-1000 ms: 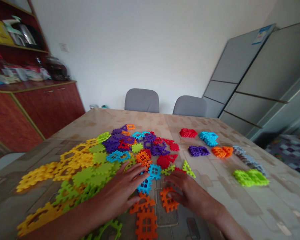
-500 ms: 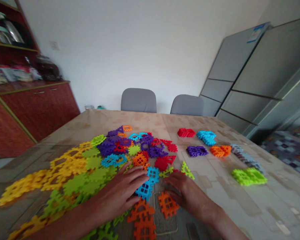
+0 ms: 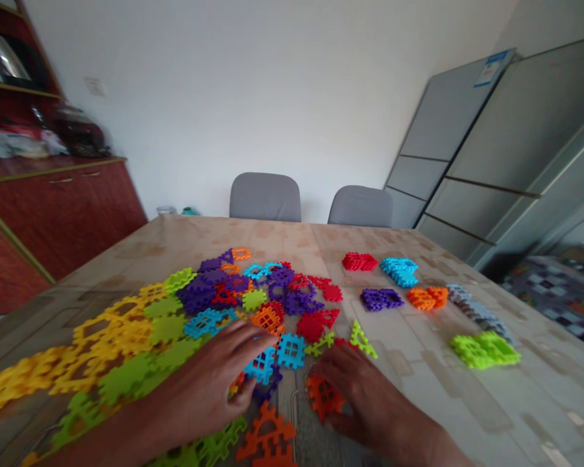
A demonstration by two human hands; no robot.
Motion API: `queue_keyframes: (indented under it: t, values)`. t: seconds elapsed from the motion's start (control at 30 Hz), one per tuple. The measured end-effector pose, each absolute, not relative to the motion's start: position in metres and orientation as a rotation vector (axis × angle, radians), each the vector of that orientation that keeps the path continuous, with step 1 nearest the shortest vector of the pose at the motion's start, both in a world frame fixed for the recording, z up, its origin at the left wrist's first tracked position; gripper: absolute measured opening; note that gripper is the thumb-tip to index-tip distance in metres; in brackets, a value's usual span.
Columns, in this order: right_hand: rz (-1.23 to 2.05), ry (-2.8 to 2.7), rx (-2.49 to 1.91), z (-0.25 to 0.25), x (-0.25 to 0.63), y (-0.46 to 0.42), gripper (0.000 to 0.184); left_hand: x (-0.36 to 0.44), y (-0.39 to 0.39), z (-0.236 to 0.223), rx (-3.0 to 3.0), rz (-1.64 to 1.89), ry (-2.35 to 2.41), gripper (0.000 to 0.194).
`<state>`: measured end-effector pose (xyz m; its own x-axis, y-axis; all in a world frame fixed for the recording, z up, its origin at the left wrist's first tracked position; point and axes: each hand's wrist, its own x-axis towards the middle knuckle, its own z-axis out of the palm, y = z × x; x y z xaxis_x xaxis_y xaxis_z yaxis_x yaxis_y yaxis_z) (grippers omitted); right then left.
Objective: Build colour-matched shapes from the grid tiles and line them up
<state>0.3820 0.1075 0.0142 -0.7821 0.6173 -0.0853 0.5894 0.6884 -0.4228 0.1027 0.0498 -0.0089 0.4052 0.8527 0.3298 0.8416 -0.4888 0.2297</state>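
Between the thumb and fingers of my left hand [image 3: 219, 373] is a blue window-shaped puzzle piece [image 3: 261, 365], tilted over the pile. A purple piece [image 3: 271, 383] shows partly beneath it. Another blue window piece [image 3: 291, 351] lies just to the right, apart from the fingers. My right hand [image 3: 357, 389] curls around an orange window piece [image 3: 322, 395], fingers at its top edge and thumb at its lower edge. Orange pieces [image 3: 267, 433] lie between my forearms. A green triangle frame [image 3: 362, 340] and red pieces [image 3: 316, 324] lie beyond my right fingers.
Yellow pieces [image 3: 111, 334], green pieces [image 3: 126, 376] and purple pieces [image 3: 204, 285] spread over the left and middle. Sorted stacks at right are red [image 3: 359, 261], blue [image 3: 399, 270], purple [image 3: 381, 299], orange [image 3: 427, 298], grey [image 3: 479, 311] and green [image 3: 485, 350]. Chairs [image 3: 265, 196] stand behind the table.
My left hand has drawn one blue window piece left, away from the other, and a purple piece now shows below. My right hand has closed around the orange piece. The view has shifted slightly.
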Motion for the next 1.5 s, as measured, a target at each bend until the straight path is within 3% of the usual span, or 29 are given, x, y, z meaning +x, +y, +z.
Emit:
queue_keyframes:
  t: [0.17,0.4,0.7,0.97,1.3,1.5]
  values:
    - [0.641,-2.745,-1.0,0.017,0.384,0.121,0.036,0.103,0.063,0.015,2.613,0.538,1.649,0.062]
    - [0.6,-2.705,-1.042,0.005,0.386,0.127,0.015,0.139,0.102,0.043,2.706,0.1,1.434,0.034]
    - [0.653,-2.668,-1.064,0.016,0.396,0.125,0.021,0.15,0.124,0.003,2.584,0.267,1.364,0.086]
    - [0.749,-2.812,-0.993,0.011,0.39,0.112,0.053,0.143,0.118,-0.006,2.555,0.311,1.415,0.074]
    - [0.595,-2.751,-1.058,0.013,0.393,0.12,0.035,0.144,0.109,0.001,2.534,0.384,1.446,0.065]
    - [0.965,-2.308,-0.866,0.014,0.385,0.112,0.027,0.157,0.09,0.013,2.085,0.736,1.38,0.086]
